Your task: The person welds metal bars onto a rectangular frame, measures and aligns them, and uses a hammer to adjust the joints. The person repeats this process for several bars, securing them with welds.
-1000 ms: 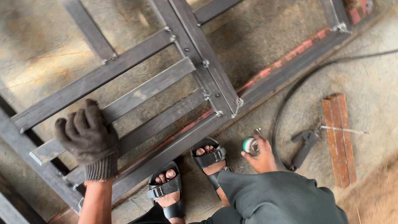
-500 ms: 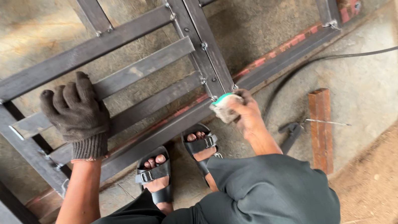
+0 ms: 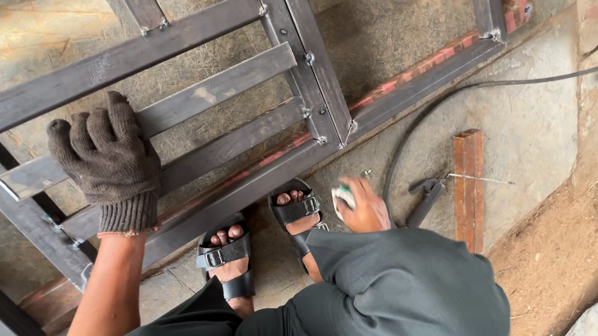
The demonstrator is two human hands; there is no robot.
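Left hand [image 3: 107, 165] in a dark knit glove is pressed flat, fingers apart, on the grey welded steel bar frame [image 3: 228, 85] lying on the floor. Bare right hand [image 3: 361, 206] is clamped on a small white-green object [image 3: 344, 197] near the sandals. Frame judged heavy, stiff, sharp-edged; best held by a flat bar.

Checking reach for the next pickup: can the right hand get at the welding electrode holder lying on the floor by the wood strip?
Probably yes. The right hand, closed on a small white-green object, sits low beside the electrode holder, with bare floor between. Its grip is already occupied, though.
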